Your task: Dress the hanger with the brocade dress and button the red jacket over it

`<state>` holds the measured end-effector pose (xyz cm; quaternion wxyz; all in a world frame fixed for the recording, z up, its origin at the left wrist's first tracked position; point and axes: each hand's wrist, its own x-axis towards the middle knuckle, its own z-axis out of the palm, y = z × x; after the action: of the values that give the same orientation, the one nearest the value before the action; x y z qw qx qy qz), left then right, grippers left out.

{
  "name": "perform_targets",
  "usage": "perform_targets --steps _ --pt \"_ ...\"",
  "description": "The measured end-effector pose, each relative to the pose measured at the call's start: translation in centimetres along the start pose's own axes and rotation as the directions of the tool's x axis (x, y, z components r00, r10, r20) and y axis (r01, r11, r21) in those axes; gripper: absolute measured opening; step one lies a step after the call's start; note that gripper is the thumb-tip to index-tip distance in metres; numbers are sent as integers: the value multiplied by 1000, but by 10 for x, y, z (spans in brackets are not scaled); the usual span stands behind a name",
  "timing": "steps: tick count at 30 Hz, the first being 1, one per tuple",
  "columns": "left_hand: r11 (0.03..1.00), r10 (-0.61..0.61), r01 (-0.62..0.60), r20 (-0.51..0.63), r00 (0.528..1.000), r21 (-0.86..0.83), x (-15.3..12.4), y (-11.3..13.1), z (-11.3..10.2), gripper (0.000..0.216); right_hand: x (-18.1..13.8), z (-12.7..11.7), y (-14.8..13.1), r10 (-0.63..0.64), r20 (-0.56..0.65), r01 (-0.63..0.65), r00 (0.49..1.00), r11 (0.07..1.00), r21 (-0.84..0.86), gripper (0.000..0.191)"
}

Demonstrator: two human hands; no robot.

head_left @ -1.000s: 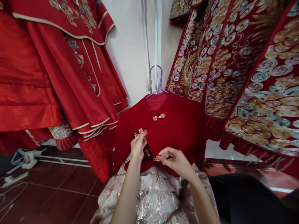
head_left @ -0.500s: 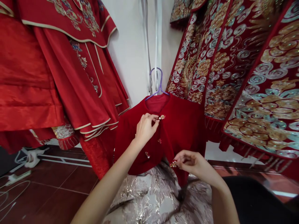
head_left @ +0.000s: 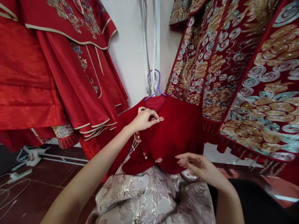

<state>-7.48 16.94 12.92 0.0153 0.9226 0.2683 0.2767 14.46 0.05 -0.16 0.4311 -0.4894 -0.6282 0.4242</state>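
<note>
A dark red velvet jacket (head_left: 184, 130) hangs from a purple hanger (head_left: 158, 85) in front of me. At its neck opening, my left hand (head_left: 144, 119) pinches the top pearl-and-gold clasp (head_left: 161, 119) between thumb and finger. A second clasp (head_left: 158, 160) sits low on the front edge, with nothing holding it. My right hand (head_left: 197, 165) is apart from that clasp, by the jacket's lower right side, fingers stretched out and holding nothing. On the left panel are a beaded tassel ornament (head_left: 136, 141) and a small pearl fastener (head_left: 145, 155).
Red garments with cream trim (head_left: 77, 77) hang on the left. Densely embroidered red and gold garments (head_left: 233, 77) hang on the right. Shiny patterned fabric (head_left: 149, 199) lies below the jacket. A white rack foot (head_left: 34, 158) and cables (head_left: 16, 186) are on the tiled floor.
My right hand has let go of the lower clasp and opened, moving slightly right. The right front panel has swung left over the other panel. My left hand stays at the top clasp.
</note>
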Motion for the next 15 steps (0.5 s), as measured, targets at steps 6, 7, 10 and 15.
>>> perform_targets --steps 6,7,10,15 --pt "990 37 -32 -32 999 135 2 6 6 14 -3 -1 5 -3 -14 3 1000 1000 -9 36" --pt "985 39 -32 -34 999 167 1 6 6 17 -1 1 4 -13 -33 13 999 1000 -14 36" --pt "967 78 -61 -57 995 247 2 7 7 23 17 11 -10 -146 -196 144 970 989 -25 37" --pt "902 -17 95 -185 983 422 1 16 15 29 86 42 -71 -467 -365 472 805 878 -82 53"
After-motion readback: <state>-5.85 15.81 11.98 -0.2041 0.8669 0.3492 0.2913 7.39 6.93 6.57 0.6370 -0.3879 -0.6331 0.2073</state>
